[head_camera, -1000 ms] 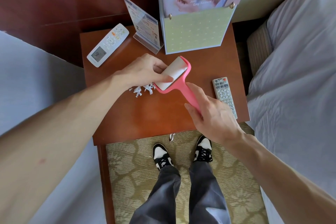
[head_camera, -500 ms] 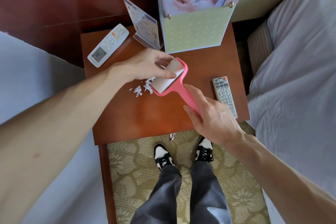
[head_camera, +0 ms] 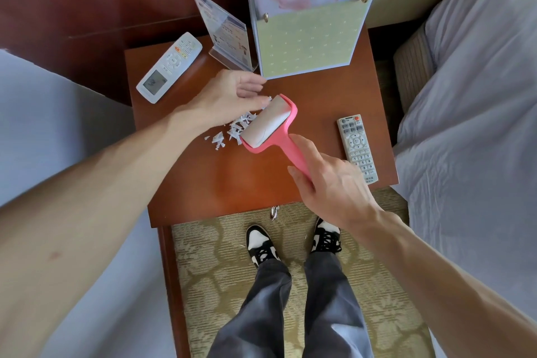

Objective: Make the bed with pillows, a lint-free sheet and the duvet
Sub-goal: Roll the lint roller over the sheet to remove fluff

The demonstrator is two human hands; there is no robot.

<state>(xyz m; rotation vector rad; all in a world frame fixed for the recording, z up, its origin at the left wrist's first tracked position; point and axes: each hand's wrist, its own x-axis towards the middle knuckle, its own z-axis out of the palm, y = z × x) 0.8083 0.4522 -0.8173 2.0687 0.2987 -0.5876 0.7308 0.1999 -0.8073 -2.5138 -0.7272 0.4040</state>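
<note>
Farthest left of the grips, a white air-conditioner remote (head_camera: 170,67) lies on the table (head_camera: 203,183). The left grip (head_camera: 229,96) is loose, its fingers nearly straight, the fingertips touching the far end of the lint roller (head_camera: 268,122) and holding nothing. Just below it lie torn white paper scraps (head_camera: 235,128). The roller sits between the two grips, its pink handle pinched by the right grip (head_camera: 331,186), forefinger laid along it. Just right of that grip lies a grey remote (head_camera: 357,148); beyond is the bed's white sheet (head_camera: 465,125).
</note>
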